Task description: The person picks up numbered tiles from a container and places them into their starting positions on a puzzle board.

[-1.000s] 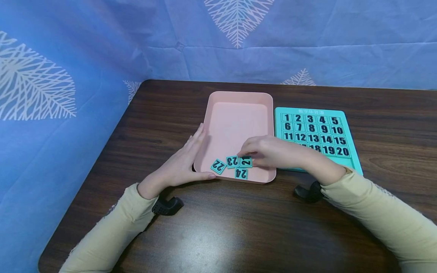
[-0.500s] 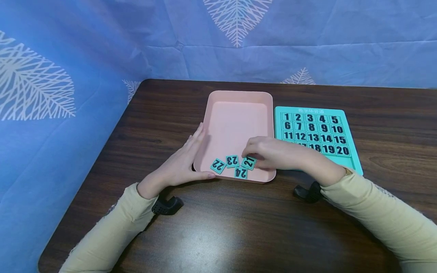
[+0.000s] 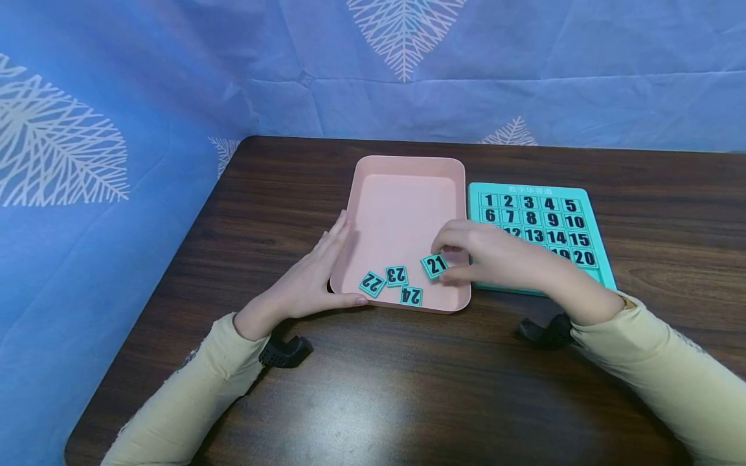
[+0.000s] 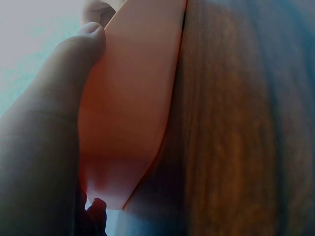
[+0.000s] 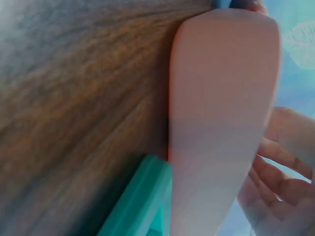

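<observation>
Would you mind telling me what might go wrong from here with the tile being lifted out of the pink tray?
1. The right hand pinches tile 21 only by its edges above the pink tray; it could slip back among tiles 22, 23 and 24.
2. That hand's wrist covers the board's lower rows and might nudge seated tiles.
3. The left hand merely rests against the tray's side, so the tray may slide.

Long khaki sleeves (image 3: 658, 375), black wrist mounts (image 3: 285, 353)

Draped recording booth: leaf-print blue cloth (image 3: 146, 97) surrounds wooden table (image 3: 408, 388).
</observation>
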A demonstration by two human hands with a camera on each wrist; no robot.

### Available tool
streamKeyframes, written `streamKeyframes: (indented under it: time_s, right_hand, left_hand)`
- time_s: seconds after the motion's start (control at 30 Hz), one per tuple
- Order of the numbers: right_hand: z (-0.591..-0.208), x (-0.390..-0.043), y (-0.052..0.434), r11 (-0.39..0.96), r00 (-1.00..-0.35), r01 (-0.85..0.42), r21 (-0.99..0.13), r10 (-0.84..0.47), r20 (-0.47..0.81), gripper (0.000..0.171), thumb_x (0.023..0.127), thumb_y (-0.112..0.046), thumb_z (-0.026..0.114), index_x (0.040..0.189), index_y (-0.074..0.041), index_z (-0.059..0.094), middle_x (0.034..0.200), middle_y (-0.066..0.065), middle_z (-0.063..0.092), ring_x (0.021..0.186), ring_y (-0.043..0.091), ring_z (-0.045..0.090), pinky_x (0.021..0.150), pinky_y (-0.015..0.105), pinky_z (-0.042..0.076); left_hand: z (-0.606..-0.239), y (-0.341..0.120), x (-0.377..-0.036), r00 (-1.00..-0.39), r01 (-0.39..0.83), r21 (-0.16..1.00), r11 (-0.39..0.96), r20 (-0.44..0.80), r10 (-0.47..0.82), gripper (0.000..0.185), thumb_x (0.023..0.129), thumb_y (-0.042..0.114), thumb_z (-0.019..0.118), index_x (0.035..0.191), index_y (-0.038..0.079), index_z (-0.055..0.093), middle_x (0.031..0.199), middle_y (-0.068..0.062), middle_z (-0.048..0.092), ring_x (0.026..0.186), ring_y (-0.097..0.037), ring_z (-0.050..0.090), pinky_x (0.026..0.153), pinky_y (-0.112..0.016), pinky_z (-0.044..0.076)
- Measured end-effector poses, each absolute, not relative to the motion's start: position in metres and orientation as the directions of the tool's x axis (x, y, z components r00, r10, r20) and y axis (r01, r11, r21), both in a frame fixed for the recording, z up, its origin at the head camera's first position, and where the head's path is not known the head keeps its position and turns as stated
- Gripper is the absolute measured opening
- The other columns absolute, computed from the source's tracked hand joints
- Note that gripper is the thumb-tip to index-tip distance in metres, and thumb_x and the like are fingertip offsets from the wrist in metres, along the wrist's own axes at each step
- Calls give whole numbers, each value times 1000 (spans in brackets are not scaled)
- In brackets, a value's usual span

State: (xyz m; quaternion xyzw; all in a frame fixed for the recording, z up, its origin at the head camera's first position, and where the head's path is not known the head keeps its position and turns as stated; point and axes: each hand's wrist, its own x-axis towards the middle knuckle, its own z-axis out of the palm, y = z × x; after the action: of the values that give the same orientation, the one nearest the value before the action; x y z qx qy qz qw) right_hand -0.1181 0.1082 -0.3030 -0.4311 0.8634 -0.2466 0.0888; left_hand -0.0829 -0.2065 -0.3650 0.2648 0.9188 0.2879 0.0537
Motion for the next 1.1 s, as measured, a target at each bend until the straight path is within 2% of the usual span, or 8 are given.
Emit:
streamKeyframes:
  time_s: [0.13,0.27,0.4,0.67,1.1]
  right_hand:
    - [-297,-116,118,560,-673,-653,-510,-738,51,32,79,-17,80,107,-11,66,91,-2,57,83,16,52,70,35,47]
    - [-293,-115,129,598,-718,-625,-502,-692,69,36,78,-16,81,109,-9,65,95,-1,59,88,17,56,76,38,50]
    - [-291,-113,140,631,-751,-610,-479,-654,93,39,76,-22,82,109,-10,66,99,1,62,88,17,58,75,40,51]
    - [-294,-109,159,703,-808,-561,-437,-581,103,36,74,-17,83,106,-11,67,94,-2,62,85,13,57,72,38,50]
    - [-310,-111,176,729,-805,-548,-410,-593,22,33,78,-27,80,103,-9,67,88,-2,61,80,12,55,68,35,50]
  left_hand:
    - [-365,-206,-82,-855,454,558,695,52,516,115,76,69,63,154,20,-6,159,3,-15,144,-31,1,113,-50,14]
    - [-364,-206,-82,-854,454,555,697,50,517,116,76,69,63,154,21,-7,159,4,-15,144,-31,1,113,-50,14]
    - [-364,-206,-82,-856,452,558,696,50,515,115,76,69,63,154,22,-7,159,5,-16,144,-31,2,113,-50,14]
    - [-364,-206,-82,-857,451,555,699,50,513,115,76,69,63,154,21,-6,159,4,-15,144,-30,2,114,-49,14]
    - [-364,-206,-83,-859,448,558,699,50,510,116,75,70,63,154,21,-7,159,4,-14,145,-29,2,114,-48,14]
